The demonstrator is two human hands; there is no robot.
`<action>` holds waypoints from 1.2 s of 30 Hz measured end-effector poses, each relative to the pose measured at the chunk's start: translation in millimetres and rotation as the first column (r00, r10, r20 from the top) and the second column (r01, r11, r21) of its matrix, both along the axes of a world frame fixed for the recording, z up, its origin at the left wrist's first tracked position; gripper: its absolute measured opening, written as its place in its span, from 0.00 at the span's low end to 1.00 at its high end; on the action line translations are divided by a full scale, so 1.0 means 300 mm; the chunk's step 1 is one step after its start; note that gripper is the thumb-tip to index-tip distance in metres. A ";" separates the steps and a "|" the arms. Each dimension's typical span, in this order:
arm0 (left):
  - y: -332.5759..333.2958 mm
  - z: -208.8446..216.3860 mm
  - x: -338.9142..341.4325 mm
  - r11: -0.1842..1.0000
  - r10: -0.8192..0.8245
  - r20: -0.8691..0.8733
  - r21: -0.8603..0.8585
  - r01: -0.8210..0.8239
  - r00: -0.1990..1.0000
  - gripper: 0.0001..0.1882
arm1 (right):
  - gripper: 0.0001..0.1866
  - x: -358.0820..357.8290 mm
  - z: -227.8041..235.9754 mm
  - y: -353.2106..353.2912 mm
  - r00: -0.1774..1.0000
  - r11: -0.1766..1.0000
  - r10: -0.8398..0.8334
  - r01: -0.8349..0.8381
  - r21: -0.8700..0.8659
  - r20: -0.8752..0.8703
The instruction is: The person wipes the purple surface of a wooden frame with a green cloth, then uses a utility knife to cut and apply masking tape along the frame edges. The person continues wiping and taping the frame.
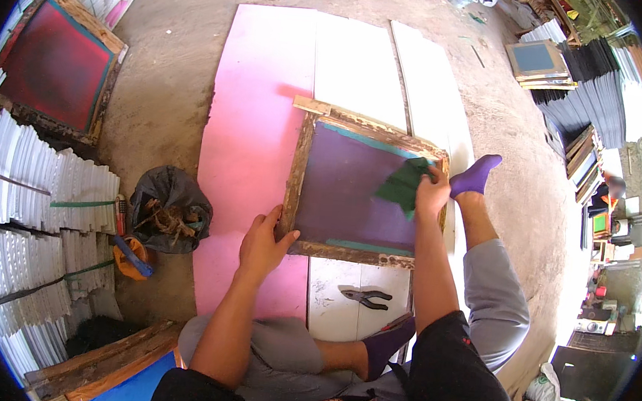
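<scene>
A wooden screen-printing frame with purple mesh and teal edging lies tilted in front of me, over pink and white boards. My left hand grips its lower left corner, thumb on the near bar and fingers along the left side. A dark green cloth is bunched in my right hand, at the right part of the mesh. The cloth lies against the mesh, and its part under my fingers is hidden. A pair of pliers with dark handles rests on a white board just below the frame.
Pink board and white boards cover the floor. At left stand a black bag of scraps, stacked white sheets and a red-mesh frame. My socked feet flank the frame. More stacked sheets are at far right.
</scene>
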State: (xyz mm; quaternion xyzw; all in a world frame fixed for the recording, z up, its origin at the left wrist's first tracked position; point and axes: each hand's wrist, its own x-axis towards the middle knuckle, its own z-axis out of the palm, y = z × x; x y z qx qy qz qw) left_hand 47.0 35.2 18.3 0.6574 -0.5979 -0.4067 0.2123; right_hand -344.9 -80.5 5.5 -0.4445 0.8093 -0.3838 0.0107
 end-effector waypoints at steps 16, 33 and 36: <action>-0.010 -0.053 -0.023 1.000 -0.006 0.030 -0.012 0.007 1.000 0.39 | 0.13 -0.018 -0.108 -0.153 0.966 0.941 -0.077 0.152 0.302 -0.246; 0.000 -0.069 -0.004 0.999 0.028 -0.073 -0.043 -0.031 0.997 0.39 | 0.13 0.500 -0.126 -0.247 0.988 0.993 0.086 -0.074 0.089 -0.131; -0.006 -0.050 -0.014 1.000 0.004 -0.038 -0.001 -0.004 0.999 0.39 | 0.13 0.563 -0.192 -0.265 0.935 0.922 0.329 -0.288 0.258 -0.132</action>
